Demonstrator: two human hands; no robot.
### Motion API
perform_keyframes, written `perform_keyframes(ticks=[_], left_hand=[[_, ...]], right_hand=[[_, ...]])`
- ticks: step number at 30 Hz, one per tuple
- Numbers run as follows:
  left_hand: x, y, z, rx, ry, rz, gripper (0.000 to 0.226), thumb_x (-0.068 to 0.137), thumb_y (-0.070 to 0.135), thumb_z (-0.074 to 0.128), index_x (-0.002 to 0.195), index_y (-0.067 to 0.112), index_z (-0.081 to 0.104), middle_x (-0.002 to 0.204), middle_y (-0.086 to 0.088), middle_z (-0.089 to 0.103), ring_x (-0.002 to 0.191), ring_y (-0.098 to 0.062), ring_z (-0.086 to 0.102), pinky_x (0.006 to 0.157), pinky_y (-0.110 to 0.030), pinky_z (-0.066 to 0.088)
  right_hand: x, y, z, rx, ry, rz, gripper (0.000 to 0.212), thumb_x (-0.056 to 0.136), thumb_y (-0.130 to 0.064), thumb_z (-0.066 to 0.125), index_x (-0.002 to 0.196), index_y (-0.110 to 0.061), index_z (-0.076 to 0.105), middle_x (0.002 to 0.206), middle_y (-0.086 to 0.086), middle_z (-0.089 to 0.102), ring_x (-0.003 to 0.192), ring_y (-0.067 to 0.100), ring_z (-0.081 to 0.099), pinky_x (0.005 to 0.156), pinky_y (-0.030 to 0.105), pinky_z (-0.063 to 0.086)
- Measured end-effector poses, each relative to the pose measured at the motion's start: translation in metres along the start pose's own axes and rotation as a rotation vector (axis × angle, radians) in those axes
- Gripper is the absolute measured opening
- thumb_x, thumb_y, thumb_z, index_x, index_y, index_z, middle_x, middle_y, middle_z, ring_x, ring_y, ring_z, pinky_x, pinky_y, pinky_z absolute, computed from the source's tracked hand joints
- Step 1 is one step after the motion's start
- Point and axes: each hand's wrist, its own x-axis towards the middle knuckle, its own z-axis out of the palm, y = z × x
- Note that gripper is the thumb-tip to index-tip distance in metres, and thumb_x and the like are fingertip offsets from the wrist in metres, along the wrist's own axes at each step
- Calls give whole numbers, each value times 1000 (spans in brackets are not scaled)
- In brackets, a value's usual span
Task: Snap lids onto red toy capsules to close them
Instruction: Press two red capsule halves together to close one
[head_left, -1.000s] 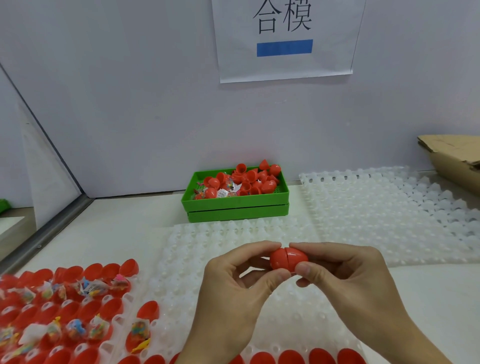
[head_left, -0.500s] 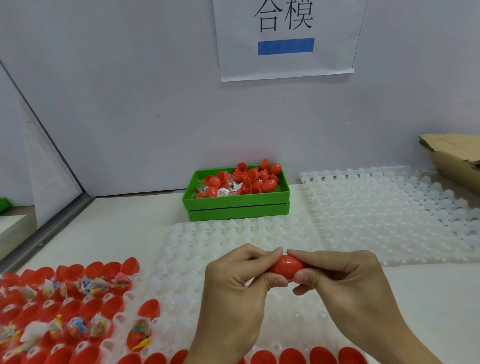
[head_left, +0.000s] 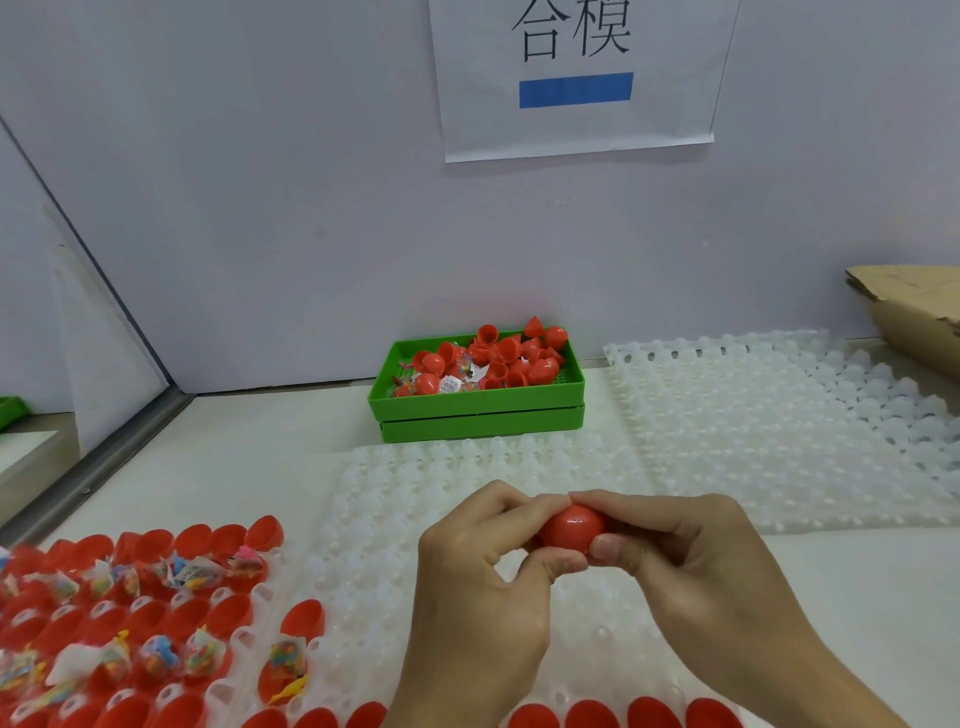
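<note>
- Left hand — thumb and fingers curled round the left end of the red capsule, held up over the white tray on the worktop.
- The capsule looks light, stiff and glossy, so likely slippery; best pinched at both ends, clear of the seam.
- Right hand pinches the right end.

We saw a glossy red capsule with a pale highlight on its shell. The green tray held loose red capsule halves mixed with white printed packets. The moulded trays were translucent white. At lower left, open red capsule halves carried clear packets of multicoloured toys, pink, blue and yellow among them. The wall sign was white with black characters and a solid blue bar. The cardboard box was plain brown.
</note>
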Motion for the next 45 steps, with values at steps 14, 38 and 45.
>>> perform_keyframes(ticks=[14,38,45], left_hand=[[4,2,-8,-330,-159,-261,34,72,35,83,104,42,75,115,16,68,115,-5,62,90,-20,53],[1,12,-3,-426,-152,-344,53,77,-16,70,90,35,80,82,3,78,88,-11,75,78,-20,58],[1,13,-6,-606,-263,-277,43,76,6,74,114,26,72,116,1,71,105,-21,69,84,-23,56]], right_hand=[[1,13,2,401,-72,126,36,85,-7,61,120,-8,66,102,9,76,99,23,73,86,26,57],[2,9,-1,408,-178,10,47,86,14,58,110,-23,75,104,12,76,102,27,72,86,26,57],[5,7,-12,559,-260,68,48,75,-16,76,122,-19,65,117,21,69,111,38,66,93,38,54]])
